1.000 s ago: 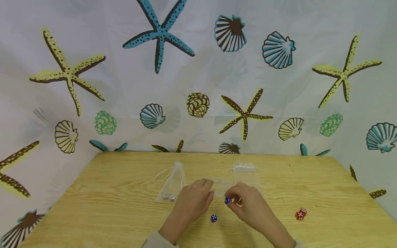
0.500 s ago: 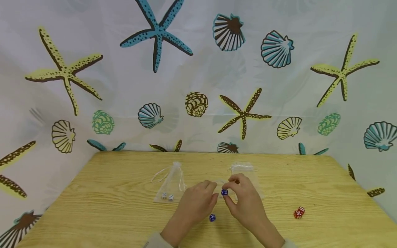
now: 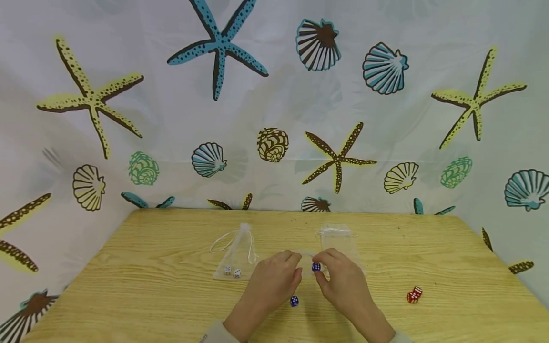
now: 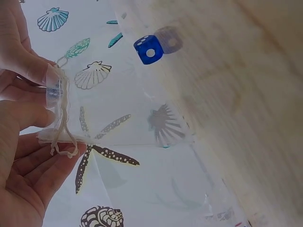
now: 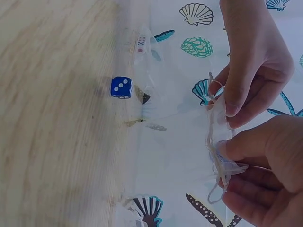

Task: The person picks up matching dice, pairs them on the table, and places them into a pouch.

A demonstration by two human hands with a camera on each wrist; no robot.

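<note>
My left hand [image 3: 274, 276] pinches the edge of a sheer white drawstring pouch [image 5: 217, 120] at its mouth, where the cord [image 4: 65, 113] runs. Facing it, my right hand [image 3: 343, 281] holds a blue die [image 3: 316, 267] between thumb and fingers, right at that mouth. In both wrist views the die shows only as a blue patch through the gauzy fabric and fingers. A second blue die with white pips [image 5: 121, 88] lies on the table just in front of the hands.
To the left lies a sheer pouch [image 3: 245, 245] with white dice [image 3: 237, 273] in its bottom. Another sheer pouch [image 3: 336, 233] lies flat behind the right hand. Red dice [image 3: 414, 295] sit together at the right of the wooden table [image 3: 171, 286]. A shell-patterned cloth [image 3: 274, 95] rises behind.
My right hand has carried the blue die up and left to the pouch mouth, and its raised fingers have come down. The left hand has shifted slightly to the right.
</note>
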